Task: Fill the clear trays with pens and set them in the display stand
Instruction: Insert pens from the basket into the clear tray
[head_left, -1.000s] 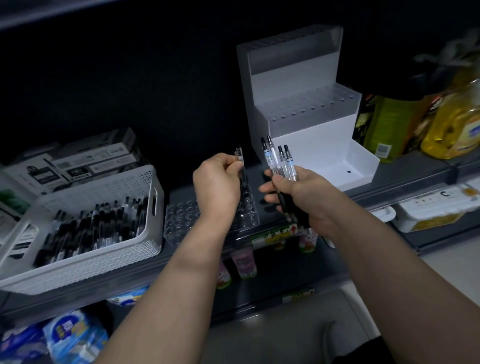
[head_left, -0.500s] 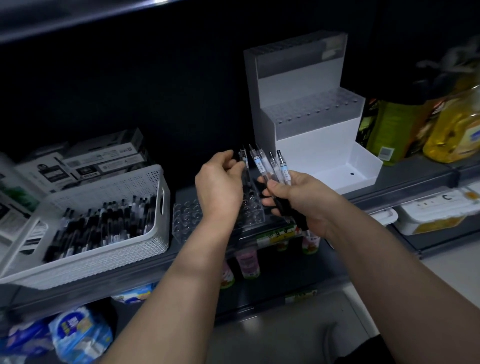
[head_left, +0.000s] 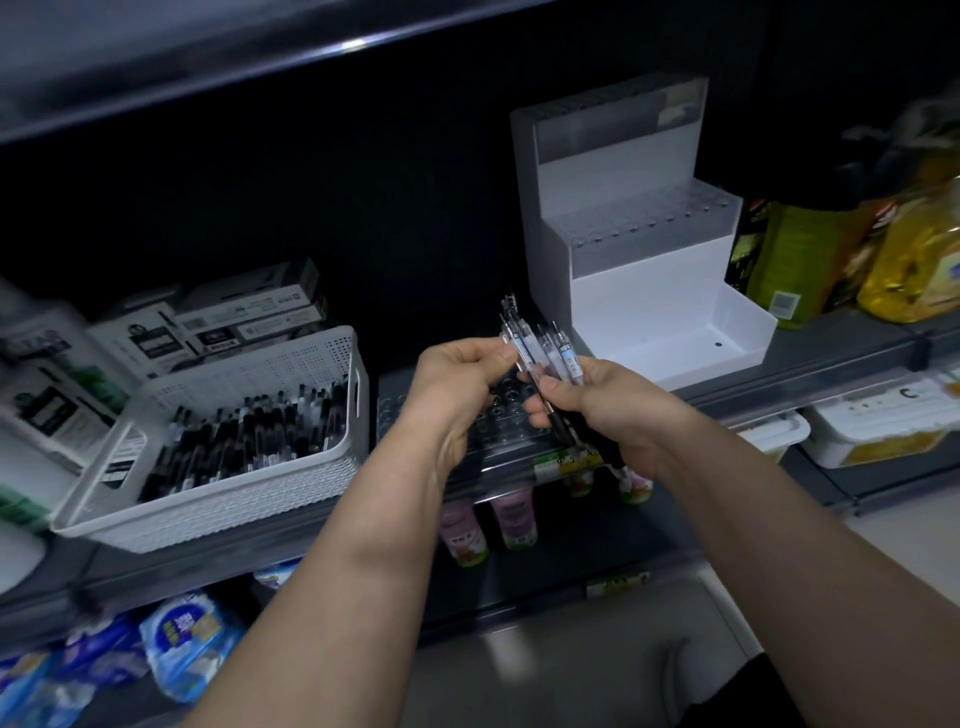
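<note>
We face a dim, dark shelving unit. A grey shelf (head_left: 841, 349) runs from 9 to 3 o'clock, backed by a black panel (head_left: 311, 182). At 12 o'clock an upper shelf edge (head_left: 208, 88) catches a small glint of light (head_left: 353, 45). Grey floor (head_left: 519, 675) lies at 6 o'clock.

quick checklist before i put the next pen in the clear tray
1. Right hand grips the bunch of pens, clicker ends up: ok.
2. Left hand pinches a single pen at the bunch's left edge: ok.
3. That pen free of the bunch: cannot tell.
4. Clear tray lies under both hands, empty holes showing: ok.
5. Which hole sits under the pen tip: cannot tell, the hands hide it.
6. Display stand has its lowest step bare for the tray: ok.
</note>
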